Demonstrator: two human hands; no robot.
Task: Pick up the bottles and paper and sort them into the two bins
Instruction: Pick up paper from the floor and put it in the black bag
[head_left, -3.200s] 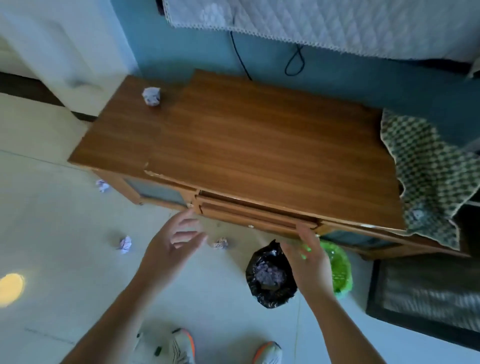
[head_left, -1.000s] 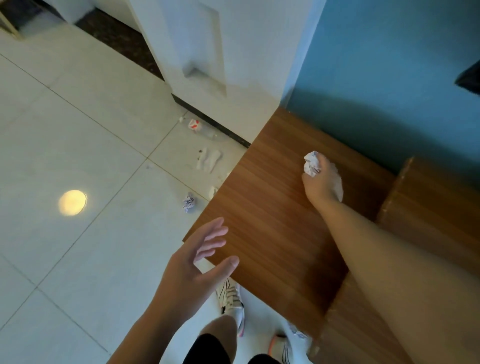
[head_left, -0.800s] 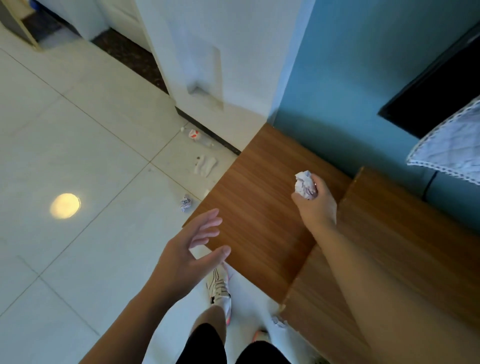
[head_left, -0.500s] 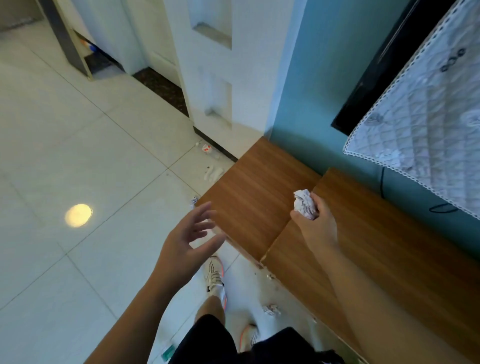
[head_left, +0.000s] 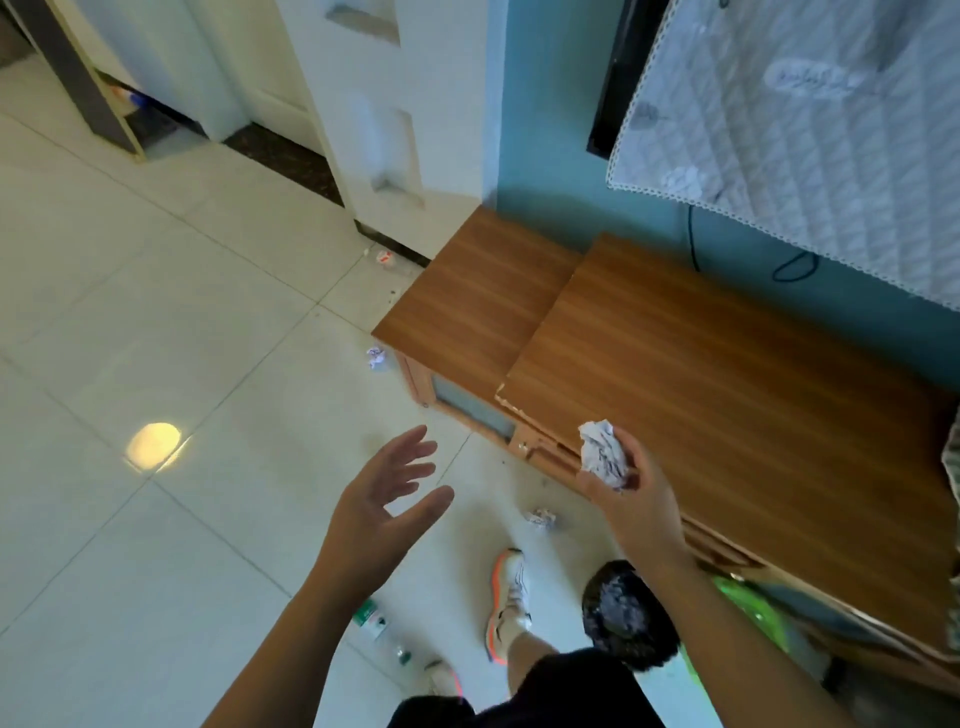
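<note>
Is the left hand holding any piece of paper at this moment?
No, the left hand is open and empty over the floor; only the right hand holds a crumpled paper ball.

Teal wall (head_left: 550, 156) (pale tiled floor (head_left: 130, 312))

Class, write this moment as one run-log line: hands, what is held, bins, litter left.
right hand: holds paper ball | left hand: open, empty | black bin, green bin: below | floor: paper scraps, bottle
</note>
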